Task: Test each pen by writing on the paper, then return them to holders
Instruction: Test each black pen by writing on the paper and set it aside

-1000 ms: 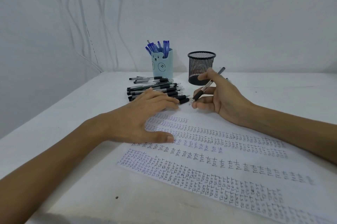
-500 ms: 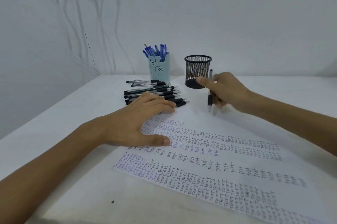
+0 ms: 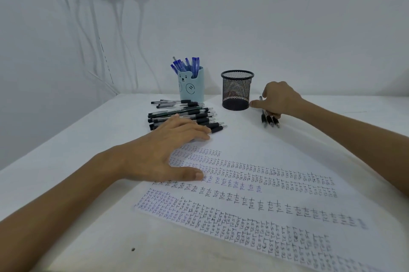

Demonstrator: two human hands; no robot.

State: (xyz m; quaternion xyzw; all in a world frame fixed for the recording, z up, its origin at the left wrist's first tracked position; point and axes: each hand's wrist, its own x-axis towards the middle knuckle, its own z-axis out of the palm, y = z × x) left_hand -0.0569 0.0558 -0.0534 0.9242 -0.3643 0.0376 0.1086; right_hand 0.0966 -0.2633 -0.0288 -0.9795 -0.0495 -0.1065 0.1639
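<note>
Left hand (image 3: 163,152) lies flat on the paper (image 3: 254,145) with straight fingers, and its fingertips cover part of the pile of black pens (image 3: 183,114) in the middle of the frame. Right hand (image 3: 280,99), right of centre, curls over three black pens (image 3: 269,120) lying side by side on the table (image 3: 66,138). Its thumb points at the foot of the black mesh cup (image 3: 236,90). I cannot tell whether it grips any of them, since only their tips and one top end show.

The paper's lower right corner is cut off by the frame edge, and the writing there blurs. Both forearms run out of the frame.

The table is white, with a dark speck (image 3: 133,249) at lower left. On the pale wall, white cables (image 3: 119,17) hang from plugs at upper left. A light blue cup with a bear face (image 3: 190,89) holds blue pens (image 3: 188,65).

Rows of "TEST" fill the paper.
</note>
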